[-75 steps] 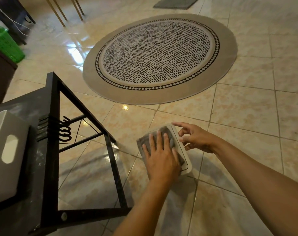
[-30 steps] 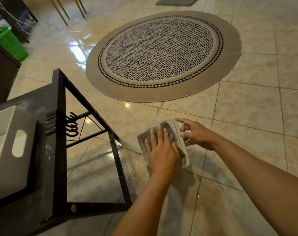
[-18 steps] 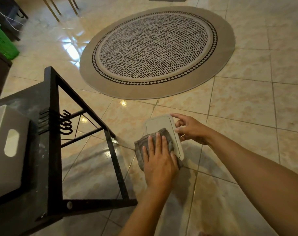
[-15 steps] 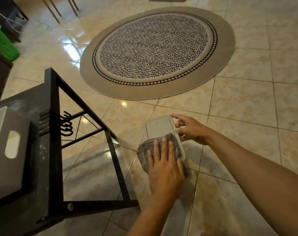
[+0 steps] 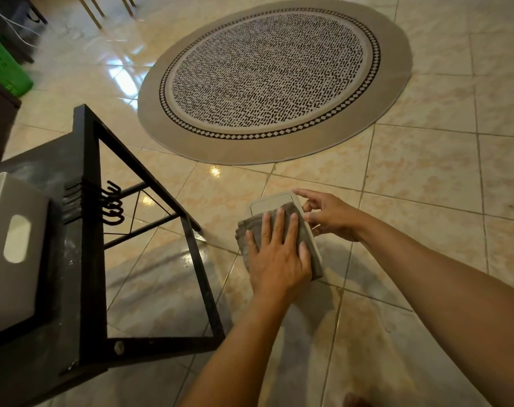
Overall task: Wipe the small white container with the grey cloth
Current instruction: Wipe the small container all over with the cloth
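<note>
The small white container (image 5: 271, 202) is held in the air above the tiled floor, its flat side turned up towards me. My right hand (image 5: 329, 215) grips its right edge with thumb and fingers. A grey cloth (image 5: 251, 229) lies over most of that flat side. My left hand (image 5: 277, 257) presses flat on the cloth with fingers spread, covering the container's near part. Only the far end of the container shows past the cloth.
A black metal rack (image 5: 88, 259) stands at left with hooks on its side, and a larger white bin (image 5: 12, 254) with a handle slot sits on it. A round patterned rug (image 5: 274, 77) lies on the floor ahead. A green basket (image 5: 3, 69) stands far left.
My left hand has slid the cloth back up over the container, after pulling it down towards me; less of the white face shows now. My right hand keeps its hold.
</note>
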`<state>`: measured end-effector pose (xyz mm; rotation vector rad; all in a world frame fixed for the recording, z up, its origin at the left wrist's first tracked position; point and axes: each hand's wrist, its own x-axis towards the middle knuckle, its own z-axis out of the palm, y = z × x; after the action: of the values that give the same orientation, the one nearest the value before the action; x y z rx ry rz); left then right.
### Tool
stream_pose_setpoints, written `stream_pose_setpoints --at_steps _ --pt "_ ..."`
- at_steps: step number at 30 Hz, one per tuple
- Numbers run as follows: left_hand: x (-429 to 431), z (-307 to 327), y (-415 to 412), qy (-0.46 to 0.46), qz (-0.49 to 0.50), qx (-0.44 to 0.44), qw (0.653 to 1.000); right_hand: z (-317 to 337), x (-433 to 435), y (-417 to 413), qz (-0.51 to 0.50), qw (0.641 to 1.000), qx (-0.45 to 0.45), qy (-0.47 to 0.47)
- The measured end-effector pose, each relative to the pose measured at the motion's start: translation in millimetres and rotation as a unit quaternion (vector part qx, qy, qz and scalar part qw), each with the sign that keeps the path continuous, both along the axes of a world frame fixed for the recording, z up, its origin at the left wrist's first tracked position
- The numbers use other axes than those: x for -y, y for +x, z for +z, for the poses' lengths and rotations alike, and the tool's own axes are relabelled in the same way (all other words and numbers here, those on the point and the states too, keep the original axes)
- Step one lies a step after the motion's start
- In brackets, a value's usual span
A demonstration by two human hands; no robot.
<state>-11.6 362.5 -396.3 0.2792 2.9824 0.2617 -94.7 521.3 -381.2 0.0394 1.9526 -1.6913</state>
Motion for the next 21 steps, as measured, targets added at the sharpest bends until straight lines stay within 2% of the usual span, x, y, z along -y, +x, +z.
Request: stream_pose_setpoints --at_steps 4,9,11,14,17,21 --pt "11 -3 12 0.003 0.032 -0.004 0.999 -1 -1 2 -0.007 1.000 0.009 -0.003" --pt "-6 0 3 -0.009 -0.002 -0.004 1.000 -1 -1 0 0.000 1.000 0.006 -0.007" --pt "2 1 -8 -0.002 0.015 0.006 1.000 -1 -1 1 -0.003 1.000 0.005 -0.007" --pt "13 0 6 0.000 0.042 0.003 0.999 -3 -2 2 -0.009 1.000 0.009 -0.013" --pt "-4 1 18 -0.002 0.017 -0.001 1.000 -4 -2 1 -0.009 1.000 0.008 -0.018" --pt "-6 1 -12 0.002 0.014 0.011 1.000 -4 -2 1 -0.003 1.000 0.004 -0.015"
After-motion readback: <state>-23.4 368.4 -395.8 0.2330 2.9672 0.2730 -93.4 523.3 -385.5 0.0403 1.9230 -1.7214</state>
